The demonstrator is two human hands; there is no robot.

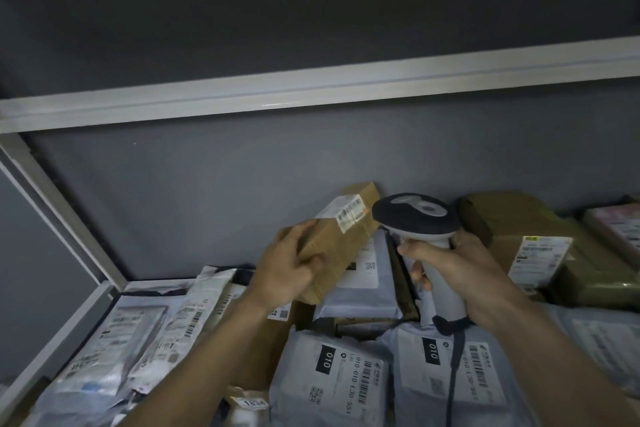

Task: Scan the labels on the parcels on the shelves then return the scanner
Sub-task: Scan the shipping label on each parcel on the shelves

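Note:
My left hand grips the near end of a long brown cardboard box, lifted and tilted above the other parcels. A white label with barcodes sits on the box's upper face. My right hand holds the white handle of the barcode scanner. The scanner's dark head is right beside the label. Its dark cable hangs down over the parcels.
Grey poly-bag parcels marked 010 lie below my arms, with more bagged parcels at the left. Brown taped boxes stand at the right. A white shelf frame runs overhead and down the left side. A grey wall is behind.

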